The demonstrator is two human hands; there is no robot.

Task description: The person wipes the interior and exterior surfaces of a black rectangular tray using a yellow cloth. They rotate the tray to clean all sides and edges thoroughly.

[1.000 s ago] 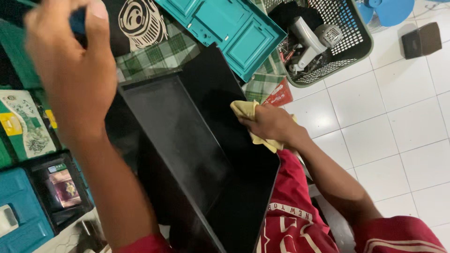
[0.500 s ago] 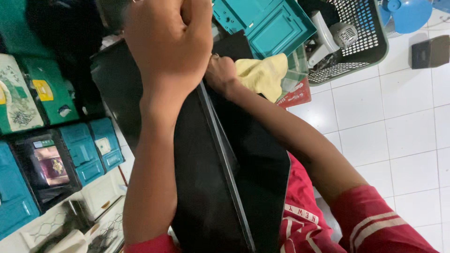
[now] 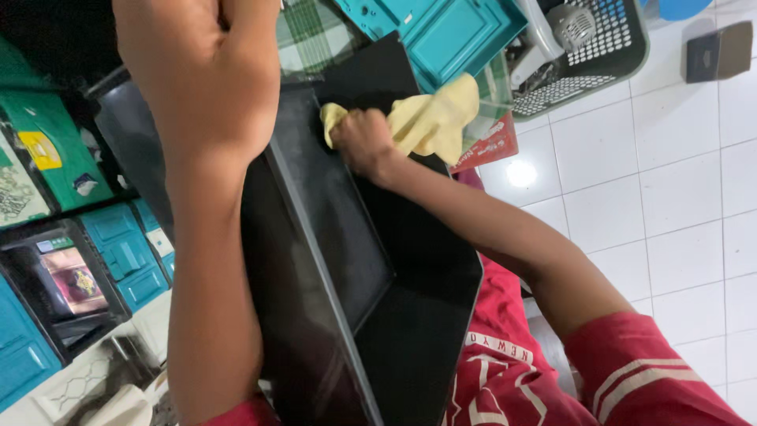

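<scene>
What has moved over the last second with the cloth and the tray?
The right hand has carried the yellow cloth from the black tray's outer side wall up and over, into the far end of its inside. The left hand still grips the tray's near edge. The basket and teal panel are unmoved.

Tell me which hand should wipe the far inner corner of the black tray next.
Right, most likely. The right hand already grips the yellow cloth and presses it inside the black tray near its far end. The left hand holds no cloth; it is raised over the tray's left side, apparently steadying it.
</scene>
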